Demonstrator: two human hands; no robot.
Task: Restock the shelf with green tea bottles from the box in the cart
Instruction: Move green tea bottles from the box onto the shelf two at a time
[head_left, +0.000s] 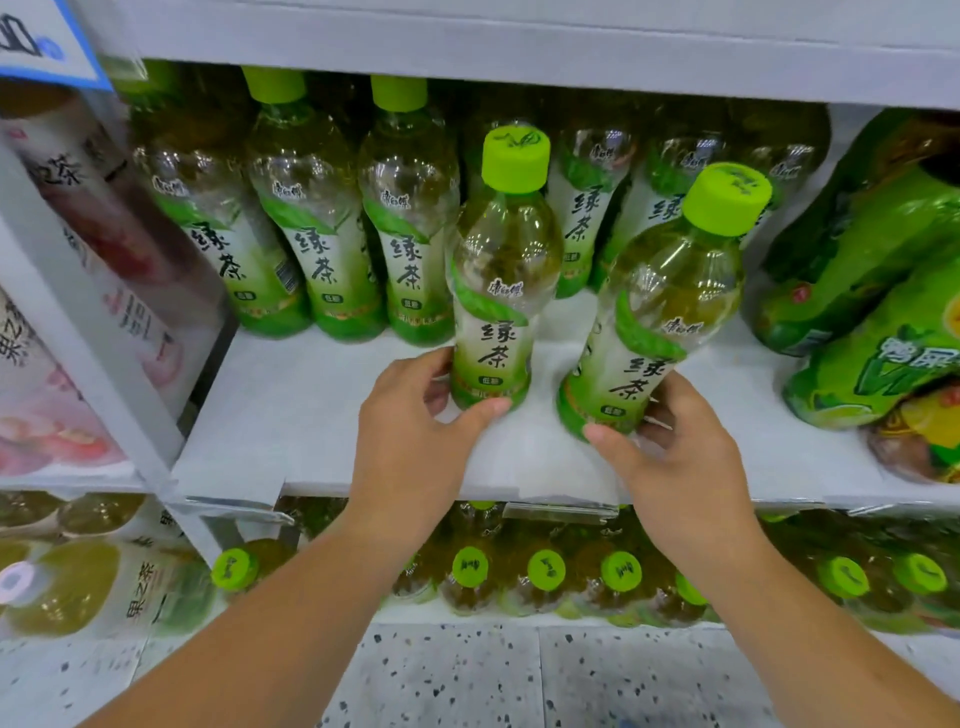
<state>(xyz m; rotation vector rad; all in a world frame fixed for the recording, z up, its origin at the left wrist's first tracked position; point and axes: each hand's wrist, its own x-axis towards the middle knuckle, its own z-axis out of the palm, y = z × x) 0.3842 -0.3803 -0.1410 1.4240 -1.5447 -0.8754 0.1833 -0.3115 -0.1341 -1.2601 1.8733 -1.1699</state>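
Two bases: partly hidden behind fingers (439, 364).
Left hand (410, 431): curled round left bottle (498, 291), upright, cap up.
Right hand (685, 457): curled round right bottle (660, 322), leaning right.

white shelf (291, 405): back row of green tea bottles (332, 234) at 11 o'clock. left hand (415, 415) grips the base of the upright bottle (493, 291). right hand (680, 447) grips the base of the tilted bottle (654, 312), at 3 o'clock of the first. large green bottles (857, 291) at 3 o'clock. lower-tier bottles (545, 571) at 6 o'clock.
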